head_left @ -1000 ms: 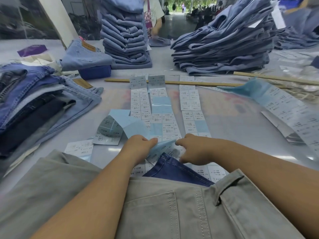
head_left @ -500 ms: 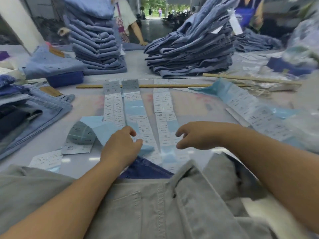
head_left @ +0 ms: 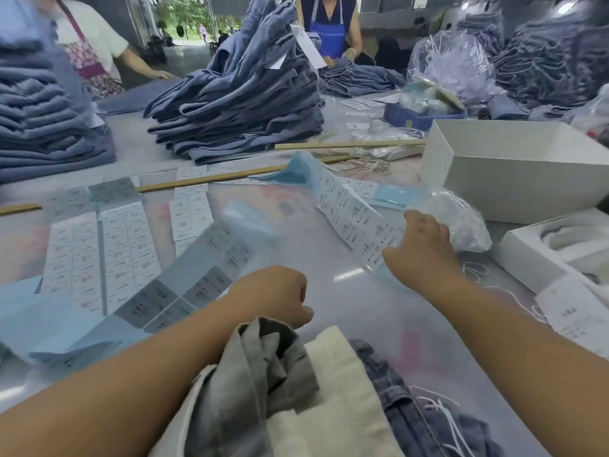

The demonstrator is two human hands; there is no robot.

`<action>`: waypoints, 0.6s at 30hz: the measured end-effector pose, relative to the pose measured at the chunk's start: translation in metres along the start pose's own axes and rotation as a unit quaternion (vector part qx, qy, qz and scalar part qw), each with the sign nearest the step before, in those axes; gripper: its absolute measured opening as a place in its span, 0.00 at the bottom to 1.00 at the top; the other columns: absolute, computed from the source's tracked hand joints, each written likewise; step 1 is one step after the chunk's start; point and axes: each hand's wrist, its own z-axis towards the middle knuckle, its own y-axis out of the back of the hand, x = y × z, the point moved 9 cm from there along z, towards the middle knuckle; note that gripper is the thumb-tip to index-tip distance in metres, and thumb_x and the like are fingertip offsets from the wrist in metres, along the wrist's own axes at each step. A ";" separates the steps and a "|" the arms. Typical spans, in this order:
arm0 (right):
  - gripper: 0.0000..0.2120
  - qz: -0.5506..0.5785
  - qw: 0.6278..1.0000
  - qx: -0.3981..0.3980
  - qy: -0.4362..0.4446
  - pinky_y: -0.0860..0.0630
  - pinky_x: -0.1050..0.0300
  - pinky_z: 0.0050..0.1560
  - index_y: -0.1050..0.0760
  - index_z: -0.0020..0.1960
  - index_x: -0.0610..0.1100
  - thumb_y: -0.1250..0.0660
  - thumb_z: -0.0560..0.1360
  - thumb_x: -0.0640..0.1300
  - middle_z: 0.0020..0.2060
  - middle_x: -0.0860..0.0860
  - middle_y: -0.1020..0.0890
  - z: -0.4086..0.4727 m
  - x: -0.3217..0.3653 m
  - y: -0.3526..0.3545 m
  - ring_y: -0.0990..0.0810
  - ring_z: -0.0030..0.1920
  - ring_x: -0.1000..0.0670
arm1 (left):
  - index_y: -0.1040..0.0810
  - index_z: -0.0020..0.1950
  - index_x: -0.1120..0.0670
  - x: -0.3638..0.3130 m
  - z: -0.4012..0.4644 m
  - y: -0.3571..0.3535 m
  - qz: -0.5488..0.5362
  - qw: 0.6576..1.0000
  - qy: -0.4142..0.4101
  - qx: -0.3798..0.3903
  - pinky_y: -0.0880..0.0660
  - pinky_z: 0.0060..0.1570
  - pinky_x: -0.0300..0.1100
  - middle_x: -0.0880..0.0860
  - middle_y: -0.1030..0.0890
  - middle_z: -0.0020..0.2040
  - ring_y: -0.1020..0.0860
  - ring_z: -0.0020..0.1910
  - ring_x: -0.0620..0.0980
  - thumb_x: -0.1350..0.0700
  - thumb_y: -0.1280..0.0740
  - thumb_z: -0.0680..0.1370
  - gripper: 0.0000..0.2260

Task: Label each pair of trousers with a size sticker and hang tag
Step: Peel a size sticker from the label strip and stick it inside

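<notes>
Here: right hand [head_left: 420,249] touches the sticker strip [head_left: 349,209] beside a white box [head_left: 514,169], fingers relaxed. Left hand [head_left: 276,295], curled grip, seemingly empty, above grey trousers [head_left: 257,384].

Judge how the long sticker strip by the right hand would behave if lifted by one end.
The sticker strip would probably flop and sag: it already bends and arches off the table. It looks thin and light, so it may flutter or twist. The right hand reaches its near end.
</notes>
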 end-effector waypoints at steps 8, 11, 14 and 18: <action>0.04 0.226 0.970 0.088 -0.028 0.26 0.57 0.38 0.21 0.44 0.40 0.33 0.71 0.34 0.44 0.44 0.19 0.002 -0.006 -0.046 0.21 0.42 0.43 | 0.22 0.50 0.46 -0.003 0.002 0.003 -0.041 0.998 -0.042 0.019 0.33 0.35 0.35 0.41 0.26 0.40 0.27 0.40 0.39 0.45 0.34 0.77 0.07; 0.07 0.350 0.929 0.113 -0.039 0.26 0.52 0.42 0.19 0.38 0.41 0.33 0.72 0.33 0.37 0.42 0.18 -0.008 0.003 -0.054 0.22 0.38 0.45 | 0.23 0.46 0.43 -0.018 0.009 0.024 -0.082 0.994 -0.061 -0.030 0.38 0.30 0.32 0.40 0.27 0.38 0.29 0.36 0.37 0.46 0.33 0.77 0.02; 0.10 0.437 0.881 0.173 -0.057 0.27 0.51 0.45 0.19 0.40 0.42 0.34 0.76 0.33 0.37 0.43 0.17 -0.022 0.008 -0.071 0.22 0.39 0.45 | 0.20 0.49 0.48 -0.033 0.010 0.045 -0.125 0.981 -0.098 -0.108 0.34 0.34 0.34 0.41 0.27 0.37 0.25 0.39 0.44 0.52 0.33 0.77 0.03; 0.08 0.462 0.860 0.204 -0.074 0.27 0.50 0.45 0.18 0.43 0.40 0.35 0.76 0.33 0.38 0.42 0.16 -0.034 0.002 -0.082 0.21 0.40 0.44 | 0.23 0.61 0.52 -0.039 -0.007 0.075 0.049 0.944 -0.148 -0.292 0.26 0.48 0.45 0.51 0.23 0.54 0.24 0.53 0.53 0.55 0.32 0.76 0.14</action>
